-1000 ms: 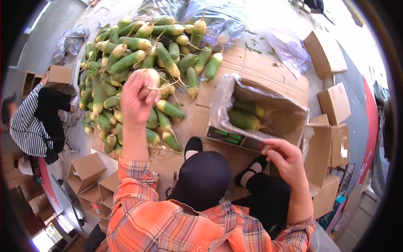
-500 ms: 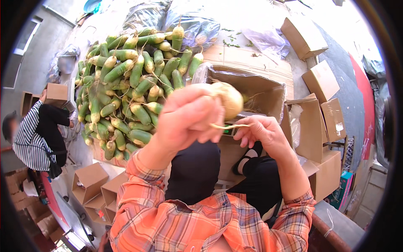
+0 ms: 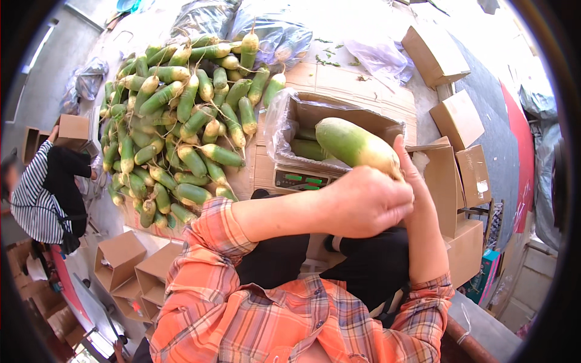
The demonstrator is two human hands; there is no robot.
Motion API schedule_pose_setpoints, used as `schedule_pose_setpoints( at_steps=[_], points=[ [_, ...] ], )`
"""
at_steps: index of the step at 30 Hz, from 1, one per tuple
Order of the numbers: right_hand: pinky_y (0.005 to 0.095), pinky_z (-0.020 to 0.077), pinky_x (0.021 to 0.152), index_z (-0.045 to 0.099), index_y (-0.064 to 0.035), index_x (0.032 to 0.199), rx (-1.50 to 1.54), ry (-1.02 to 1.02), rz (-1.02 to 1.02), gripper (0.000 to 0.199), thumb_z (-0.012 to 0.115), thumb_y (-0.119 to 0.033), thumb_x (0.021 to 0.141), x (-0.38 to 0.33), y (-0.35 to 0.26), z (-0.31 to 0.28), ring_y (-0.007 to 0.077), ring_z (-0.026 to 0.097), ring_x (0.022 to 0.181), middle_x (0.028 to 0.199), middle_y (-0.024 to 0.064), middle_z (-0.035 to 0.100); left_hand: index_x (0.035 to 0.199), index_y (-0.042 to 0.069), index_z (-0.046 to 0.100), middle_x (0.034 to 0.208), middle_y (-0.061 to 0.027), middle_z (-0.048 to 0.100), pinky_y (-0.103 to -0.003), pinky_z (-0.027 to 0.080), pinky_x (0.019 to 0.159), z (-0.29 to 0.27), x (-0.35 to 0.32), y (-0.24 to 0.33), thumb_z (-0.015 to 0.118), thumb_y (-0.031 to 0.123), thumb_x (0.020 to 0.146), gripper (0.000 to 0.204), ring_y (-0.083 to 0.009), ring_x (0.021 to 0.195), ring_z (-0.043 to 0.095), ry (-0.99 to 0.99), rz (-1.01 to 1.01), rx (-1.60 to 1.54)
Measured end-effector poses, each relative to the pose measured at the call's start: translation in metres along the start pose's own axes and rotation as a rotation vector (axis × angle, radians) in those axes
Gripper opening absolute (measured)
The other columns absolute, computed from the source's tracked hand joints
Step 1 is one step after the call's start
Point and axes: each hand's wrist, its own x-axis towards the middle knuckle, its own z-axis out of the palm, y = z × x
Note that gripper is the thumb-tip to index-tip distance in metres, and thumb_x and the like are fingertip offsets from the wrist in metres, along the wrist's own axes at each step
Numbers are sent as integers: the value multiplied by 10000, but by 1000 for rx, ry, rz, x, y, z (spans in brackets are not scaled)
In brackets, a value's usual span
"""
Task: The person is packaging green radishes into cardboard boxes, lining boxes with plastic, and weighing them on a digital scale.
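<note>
A large green radish (image 3: 354,144), pale at its root end, is held above the right part of a plastic-lined carton. My left hand (image 3: 378,202) reaches across to the right, its fingers closed at the radish's root tip. Beside the pale end, my right hand (image 3: 410,166) supports the radish with its thumb up; its other fingers are mostly hidden. Inside the carton (image 3: 363,109) lie a few green radishes (image 3: 308,149). Below its near edge is a digital scale panel (image 3: 301,180) with lit green displays.
A big heap of green radishes (image 3: 175,130) covers the left side. Plastic bags (image 3: 272,39) lie behind it. Cardboard boxes (image 3: 463,121) stand along the right, and more boxes (image 3: 121,257) sit at lower left. A person in a striped top (image 3: 36,193) works at far left.
The radish has turned and moved right, its green end now pointing to the upper left. My left hand has crossed toward my right hand. Radishes inside the carton have come into view.
</note>
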Motion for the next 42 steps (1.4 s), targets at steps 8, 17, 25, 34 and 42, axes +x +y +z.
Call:
schedule_pose_setpoints(
  at_steps=[8,17,25,34,42],
  points=[
    [238,495,585,615,4,953,-731,21,67,288,629,-253,823,28,-53,-12,119,605,662,798,61,634,872,32,525,717,-138,560,-417,480,584,13,-13,-9,575,180,831,161,-327,694,600,-302,-182,257],
    [266,473,714,505,54,1204,-1176,97,103,574,695,-223,738,134,-30,-4,170,587,839,1011,121,602,924,65,616,826,-95,547,-392,443,748,-30,-60,-64,636,193,784,191,-284,843,540,98,-315,368],
    [370,457,895,454,-111,1293,-2423,102,-260,664,730,-226,701,195,12,-40,297,545,1086,1230,139,524,864,44,637,762,-87,552,-370,423,750,-35,-66,-86,634,181,779,162,-265,796,523,69,-364,108],
    [413,483,794,520,-73,1106,-2463,217,-195,361,625,-114,762,194,9,-36,290,597,976,1161,128,540,846,19,640,742,-95,569,-380,428,717,-37,-63,-93,626,154,781,151,-269,753,532,88,-334,-30],
    [336,493,708,587,-13,1109,-1751,-18,-533,343,628,-86,776,117,5,-7,249,627,778,849,149,645,925,0,634,788,-104,591,-327,455,727,-59,-76,-79,624,116,810,164,-218,778,583,162,-403,-319]
  ],
)
